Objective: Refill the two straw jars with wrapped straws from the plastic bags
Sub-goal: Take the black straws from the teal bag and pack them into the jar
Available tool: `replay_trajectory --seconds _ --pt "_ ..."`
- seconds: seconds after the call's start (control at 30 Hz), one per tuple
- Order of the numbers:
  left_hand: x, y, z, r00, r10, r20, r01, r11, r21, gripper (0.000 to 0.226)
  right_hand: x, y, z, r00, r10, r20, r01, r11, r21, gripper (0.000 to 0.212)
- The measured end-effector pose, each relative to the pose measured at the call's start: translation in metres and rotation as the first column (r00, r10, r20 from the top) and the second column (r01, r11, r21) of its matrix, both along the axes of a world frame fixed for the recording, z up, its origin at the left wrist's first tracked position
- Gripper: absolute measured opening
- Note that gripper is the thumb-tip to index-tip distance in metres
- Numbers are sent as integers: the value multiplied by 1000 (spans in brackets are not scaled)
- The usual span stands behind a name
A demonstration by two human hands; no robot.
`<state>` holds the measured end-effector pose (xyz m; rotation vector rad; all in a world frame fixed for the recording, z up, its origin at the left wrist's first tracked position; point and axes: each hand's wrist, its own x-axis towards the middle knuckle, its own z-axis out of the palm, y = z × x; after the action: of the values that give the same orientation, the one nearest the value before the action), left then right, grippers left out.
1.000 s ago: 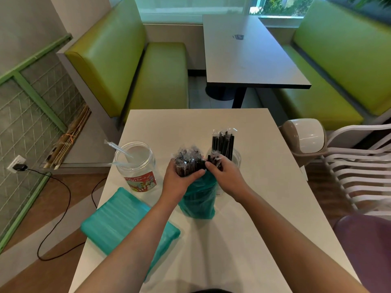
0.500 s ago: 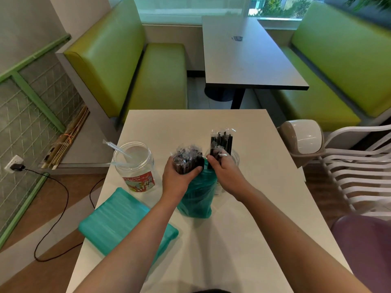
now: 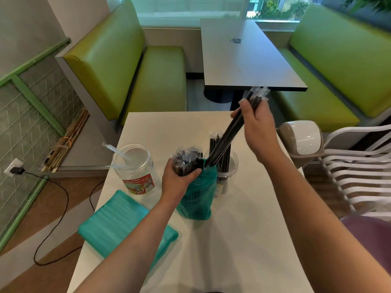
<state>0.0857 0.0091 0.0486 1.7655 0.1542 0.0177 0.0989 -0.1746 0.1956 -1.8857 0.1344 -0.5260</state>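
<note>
On the white table (image 3: 232,240), centre: one teal plastic bag (image 3: 196,199), upright, mouth open, packed with black wrapped straws (image 3: 186,157). Left hand (image 3: 179,178) clasps the bag near its top, fingers curled round the bundle. Right hand (image 3: 257,125) raised above the table, pinching a small bunch of drawn straws (image 3: 227,136) — tilted, lower ends at the bag's mouth, upper wrapper ends clear and blurred.

Just behind the bag, to its right: clear straw jar (image 3: 227,172), lid off, several black wrapped straws standing in it.

Left of the bag, apart from it: second clear jar (image 3: 135,170) with red-and-green label, lid off, holding a couple of pale wrapped straws (image 3: 117,152) that lean over the rim.

Near left edge of the table: second teal bag (image 3: 110,227), lying flat — partly covered by the left forearm.

Beyond: grey table (image 3: 243,60), green bench seats (image 3: 127,70), white slatted chair (image 3: 359,172), swing-lid bin (image 3: 302,138).
</note>
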Motion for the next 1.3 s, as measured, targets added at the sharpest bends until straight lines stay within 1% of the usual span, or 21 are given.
replay_trajectory --seconds 0.07,0.13,0.23,0.33,0.47,0.6,0.77,0.87,0.97,1.07,1.17,1.23,1.3 --pt "1 1 -1 1000 8 -1 -8 1000 0 63 3 -6 9 998 -45 36 44 999 21 14" --pt "1 1 -2 1000 18 -3 -18 1000 2 64 5 -11 13 994 -95 61 94 996 7 12" --pt "2 1 -3 1000 24 -7 -24 1000 3 65 8 -17 8 992 -119 48 121 992 -45 17" --pt "2 1 -4 1000 19 -1 -19 1000 8 65 13 -18 -14 993 -94 -69 82 985 -150 28" --pt "2 0 -4 1000 22 -1 -22 1000 -7 64 17 -16 -53 978 -90 -187 28 950 -312 32" --pt "2 1 -5 1000 17 6 -17 999 -42 63 22 -19 -90 945 -112 -307 -11 928 -373 34" --pt "2 2 -4 1000 11 0 -11 998 -59 60 31 -21 -113 901 -167 -401 -5 918 -395 28" --pt "2 3 -3 1000 6 -5 -6 998 -63 58 34 -20 -117 885 -165 -436 -23 918 -395 27" --pt "1 3 -1 1000 -1 -13 0 998 -70 60 33 -16 -111 902 -134 -410 13 959 -284 40" --pt "1 3 0 1000 -2 -17 1 998 -67 60 32 -15 -110 909 -176 -378 53 948 -315 47" --pt "1 4 1 1000 -7 -25 5 998 -66 60 32 -15 -116 891 -163 -424 18 945 -326 46" --pt "1 4 1 1000 -11 -28 9 998 -67 60 30 -15 -115 893 -143 -428 10 954 -299 52" --pt "1 4 1 1000 -10 -27 8 998 -65 61 28 -13 -111 910 -113 -398 13 969 -245 60"
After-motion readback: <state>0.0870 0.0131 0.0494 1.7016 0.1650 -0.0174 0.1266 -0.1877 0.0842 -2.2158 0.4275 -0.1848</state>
